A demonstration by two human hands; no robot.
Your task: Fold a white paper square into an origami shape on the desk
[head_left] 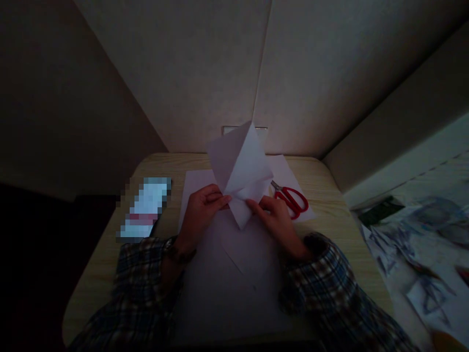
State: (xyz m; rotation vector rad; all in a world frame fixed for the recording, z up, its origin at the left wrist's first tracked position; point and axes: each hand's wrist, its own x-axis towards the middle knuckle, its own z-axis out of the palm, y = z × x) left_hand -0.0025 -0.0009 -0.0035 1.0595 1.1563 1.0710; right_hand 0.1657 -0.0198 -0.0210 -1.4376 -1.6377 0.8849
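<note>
A folded sheet of white paper (246,161) is held up between my two hands, its pointed top toward the wall and a small pointed flap hanging at the bottom. My left hand (205,206) pinches its lower left edge between thumb and fingers. On the lower right, my right hand (273,215) grips the paper near a crease, with thumb and forefinger against the small flap. Beneath lie larger white sheets (227,303) on the table. Red-handled scissors (292,199) rest just beyond my right hand, their blades partly hidden behind the paper.
A phone (146,209) with a lit, blurred screen lies on the left of the wooden table (351,254). The wall (183,88) rises right behind the table. Papers with dark drawings (432,293) lie to the right, beyond the table edge.
</note>
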